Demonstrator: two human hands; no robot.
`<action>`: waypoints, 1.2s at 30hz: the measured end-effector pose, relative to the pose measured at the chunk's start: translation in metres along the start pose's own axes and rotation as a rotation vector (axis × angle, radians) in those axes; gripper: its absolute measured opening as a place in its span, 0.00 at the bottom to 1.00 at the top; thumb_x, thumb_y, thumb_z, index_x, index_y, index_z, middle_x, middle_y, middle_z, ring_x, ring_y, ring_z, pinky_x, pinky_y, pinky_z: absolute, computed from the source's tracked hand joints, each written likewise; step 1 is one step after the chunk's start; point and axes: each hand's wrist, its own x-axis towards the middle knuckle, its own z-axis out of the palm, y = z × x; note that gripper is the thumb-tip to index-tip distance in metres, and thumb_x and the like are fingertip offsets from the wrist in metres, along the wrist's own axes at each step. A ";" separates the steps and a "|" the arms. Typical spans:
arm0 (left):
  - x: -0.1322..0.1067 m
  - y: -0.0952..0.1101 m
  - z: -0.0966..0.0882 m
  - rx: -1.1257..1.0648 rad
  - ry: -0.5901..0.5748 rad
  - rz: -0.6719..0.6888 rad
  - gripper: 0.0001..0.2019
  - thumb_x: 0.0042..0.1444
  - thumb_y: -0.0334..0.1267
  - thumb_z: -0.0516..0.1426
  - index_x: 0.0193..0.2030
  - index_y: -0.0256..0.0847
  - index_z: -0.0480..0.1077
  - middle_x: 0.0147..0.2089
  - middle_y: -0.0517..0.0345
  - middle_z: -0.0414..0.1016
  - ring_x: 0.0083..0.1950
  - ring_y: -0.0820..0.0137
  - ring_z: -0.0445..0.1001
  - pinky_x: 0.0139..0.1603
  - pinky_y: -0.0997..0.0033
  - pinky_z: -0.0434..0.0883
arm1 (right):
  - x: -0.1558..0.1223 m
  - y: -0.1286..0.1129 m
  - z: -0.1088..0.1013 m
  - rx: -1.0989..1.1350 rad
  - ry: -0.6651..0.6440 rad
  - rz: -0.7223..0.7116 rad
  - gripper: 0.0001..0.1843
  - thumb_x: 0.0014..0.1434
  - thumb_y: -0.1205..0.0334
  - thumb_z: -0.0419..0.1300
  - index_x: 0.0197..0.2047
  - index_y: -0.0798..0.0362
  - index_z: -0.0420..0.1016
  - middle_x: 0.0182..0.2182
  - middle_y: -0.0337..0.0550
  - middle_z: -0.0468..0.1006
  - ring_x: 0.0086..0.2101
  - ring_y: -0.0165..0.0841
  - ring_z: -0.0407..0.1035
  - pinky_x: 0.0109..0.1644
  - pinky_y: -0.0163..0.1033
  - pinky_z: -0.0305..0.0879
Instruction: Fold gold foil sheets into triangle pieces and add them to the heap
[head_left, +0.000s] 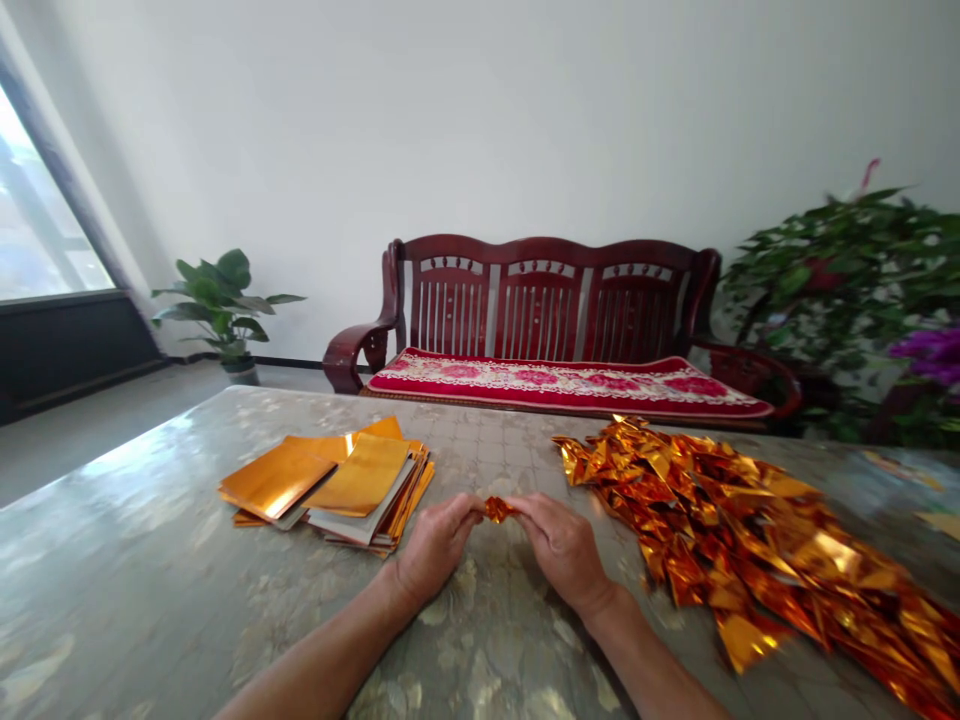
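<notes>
A small, creased orange foil [497, 510] is pinched at both ends.

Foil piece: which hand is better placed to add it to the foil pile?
Likely the right hand: it's nearer the foil pile; the left hand is beside the flat sheets. Both pinch the foil piece.

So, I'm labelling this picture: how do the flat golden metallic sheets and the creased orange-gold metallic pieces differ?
The flat golden metallic sheets are smooth and loosely stacked; the creased orange-gold metallic pieces are bent and heaped. The sheets spread over less area than the pieces. Both are shiny.
</notes>
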 end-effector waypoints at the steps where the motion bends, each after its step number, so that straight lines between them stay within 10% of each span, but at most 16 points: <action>1: 0.000 -0.001 0.000 0.003 0.000 -0.010 0.08 0.66 0.34 0.51 0.42 0.42 0.72 0.36 0.60 0.78 0.38 0.73 0.77 0.42 0.78 0.70 | -0.001 0.001 -0.001 -0.032 -0.006 -0.034 0.14 0.68 0.66 0.54 0.52 0.47 0.76 0.39 0.42 0.82 0.40 0.34 0.76 0.45 0.39 0.72; 10: 0.003 -0.003 0.000 -0.051 0.023 -0.116 0.06 0.63 0.35 0.53 0.36 0.42 0.70 0.32 0.62 0.77 0.35 0.72 0.76 0.38 0.76 0.71 | -0.001 -0.002 -0.008 -0.129 -0.037 -0.165 0.15 0.66 0.72 0.52 0.46 0.48 0.78 0.39 0.42 0.83 0.39 0.34 0.76 0.44 0.39 0.70; 17: 0.003 -0.011 0.005 -0.001 0.032 -0.082 0.27 0.62 0.34 0.53 0.66 0.46 0.52 0.60 0.50 0.70 0.44 0.70 0.77 0.48 0.66 0.75 | 0.004 0.001 -0.013 -0.129 0.103 0.030 0.11 0.64 0.68 0.57 0.37 0.48 0.80 0.33 0.42 0.80 0.36 0.33 0.73 0.41 0.37 0.68; 36: 0.008 -0.007 0.005 0.291 -0.207 0.015 0.15 0.64 0.31 0.47 0.55 0.47 0.67 0.57 0.55 0.72 0.52 0.67 0.76 0.51 0.69 0.72 | 0.039 0.064 -0.077 -0.215 0.339 0.607 0.17 0.57 0.57 0.55 0.42 0.50 0.83 0.38 0.44 0.84 0.38 0.39 0.77 0.44 0.43 0.72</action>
